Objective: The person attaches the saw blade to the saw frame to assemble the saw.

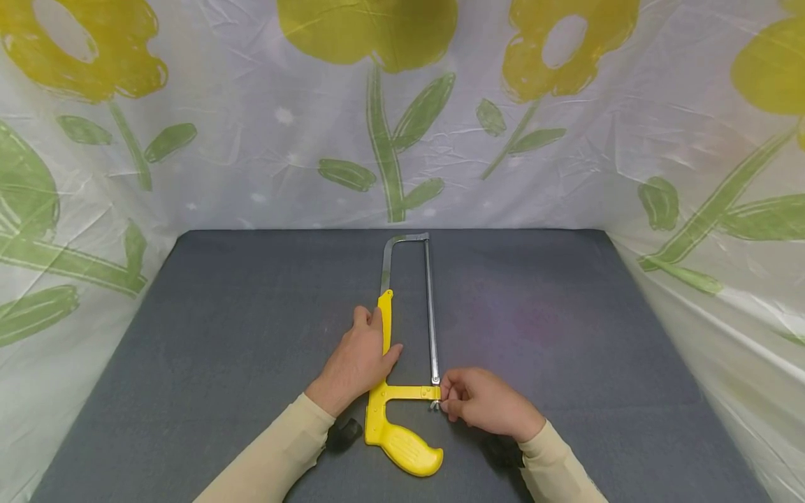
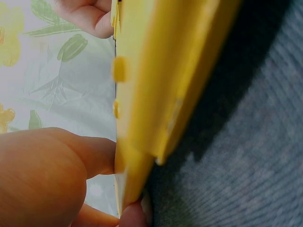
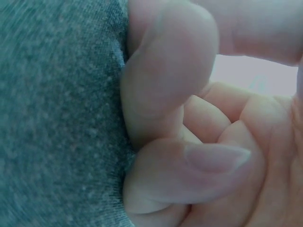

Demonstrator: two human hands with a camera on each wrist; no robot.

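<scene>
A hacksaw with a yellow handle and a thin steel blade lies flat on the grey table, its metal bow pointing away from me. My left hand grips the yellow back bar of the frame, thumb on its inner side; in the left wrist view the yellow frame fills the middle. My right hand pinches the small metal wing nut at the blade's near end. In the right wrist view only curled fingers show and the nut is hidden.
Crinkled white sheeting printed with yellow flowers walls the table at the back and on both sides. Grey cloth surface spreads left and right of the saw. A dark wrist-worn device sits by each sleeve.
</scene>
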